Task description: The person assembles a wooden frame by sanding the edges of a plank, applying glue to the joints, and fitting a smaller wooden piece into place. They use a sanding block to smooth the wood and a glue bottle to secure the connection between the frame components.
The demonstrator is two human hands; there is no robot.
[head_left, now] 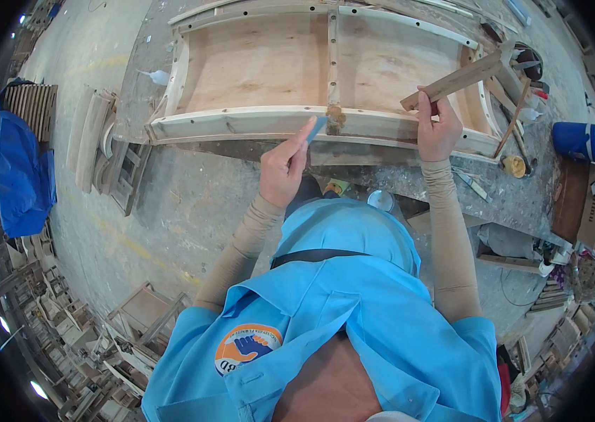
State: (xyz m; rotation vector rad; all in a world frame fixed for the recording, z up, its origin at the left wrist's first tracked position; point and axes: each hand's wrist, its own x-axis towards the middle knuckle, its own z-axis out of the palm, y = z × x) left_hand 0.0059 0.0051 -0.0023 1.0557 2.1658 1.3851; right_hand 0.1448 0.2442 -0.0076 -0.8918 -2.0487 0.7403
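Note:
A wooden frame (241,126) with pale panels and a middle crosspiece lies on the workbench in front of me. My left hand (283,169) pinches a small flat blue scraper (318,129), its tip at the frame's near rail. Beside that tip, where the crosspiece meets the rail, is a brown filler-like patch (336,118). Over the right part of the frame, my right hand (439,130) grips one end of a flat wooden board (463,79), fingers closed on it. The board slants up and away to the right.
On the bench at right are a small tub (514,166), a brush-like tool (475,186) and a blue container (576,141). A white squeeze bottle (155,77) lies left of the frame. Curved wooden parts (90,141) stand on the floor at left, near a blue sheet (24,176).

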